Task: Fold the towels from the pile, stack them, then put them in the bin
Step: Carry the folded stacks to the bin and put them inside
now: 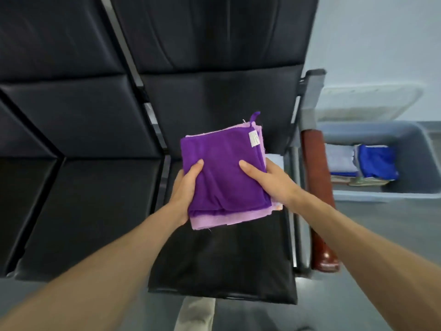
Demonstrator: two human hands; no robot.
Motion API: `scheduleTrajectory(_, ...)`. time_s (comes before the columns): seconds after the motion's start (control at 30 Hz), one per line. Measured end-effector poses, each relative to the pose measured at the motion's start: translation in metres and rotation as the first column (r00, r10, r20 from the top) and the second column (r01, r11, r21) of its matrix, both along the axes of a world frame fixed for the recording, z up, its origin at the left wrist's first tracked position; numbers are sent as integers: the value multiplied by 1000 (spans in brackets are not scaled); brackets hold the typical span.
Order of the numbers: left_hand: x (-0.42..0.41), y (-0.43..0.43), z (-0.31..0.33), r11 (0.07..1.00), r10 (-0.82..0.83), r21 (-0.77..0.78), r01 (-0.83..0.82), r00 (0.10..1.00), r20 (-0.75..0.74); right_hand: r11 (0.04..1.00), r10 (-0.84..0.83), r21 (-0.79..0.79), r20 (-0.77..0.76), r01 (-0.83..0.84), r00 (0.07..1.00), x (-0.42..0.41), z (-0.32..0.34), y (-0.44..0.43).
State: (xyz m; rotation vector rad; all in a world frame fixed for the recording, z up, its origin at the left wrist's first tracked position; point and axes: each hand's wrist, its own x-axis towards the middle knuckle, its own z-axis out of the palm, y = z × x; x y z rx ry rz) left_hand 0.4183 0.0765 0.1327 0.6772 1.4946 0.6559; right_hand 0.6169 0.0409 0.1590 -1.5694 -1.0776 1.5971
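Two hands [185, 187] [269, 181], towel stack [226, 175], lengthwise roughly away

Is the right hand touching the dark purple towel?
Touching. Head view: the right hand lays its thumb flat on the dark purple towel, no gap.

From my remote seat I see both bare forearms coming in from the bottom corners and converging toward the middle of the view. My left hand [185, 187] grips the left edge of the folded towel stack [226, 177], with the thumb laid on top and the other fingers tucked underneath (out of my sight). My right hand [269, 182] holds the right edge the same way, its thumb stretched flat across the top and pointing inward. The two hands sit roughly level, with the stack between them.
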Motion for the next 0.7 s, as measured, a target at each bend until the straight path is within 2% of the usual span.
scheduleTrajectory(0.07,47,-15,34,998,-64,23,64,998,8,995,-100,-9,-65,100,993,48,27,-30)
scheduleTrajectory(0.17,118,-40,80,976,-216,5,216,976,15,957,-283,-107,-162,269,945,116,61,-70)
scheduleTrajectory(0.33,239,-81,140,912,-411,-7,411,912,-2,860,-507,-175,-170,480,845,222,102,-133)
scheduleTrajectory(0.53,333,-96,169,872,-489,-12,489,872,25,824,-562,-151,-105,546,820,310,130,-162)
scheduleTrajectory(0.7,382,-82,161,862,-504,-36,505,863,36,815,-569,-176,-67,551,820,354,132,-154)
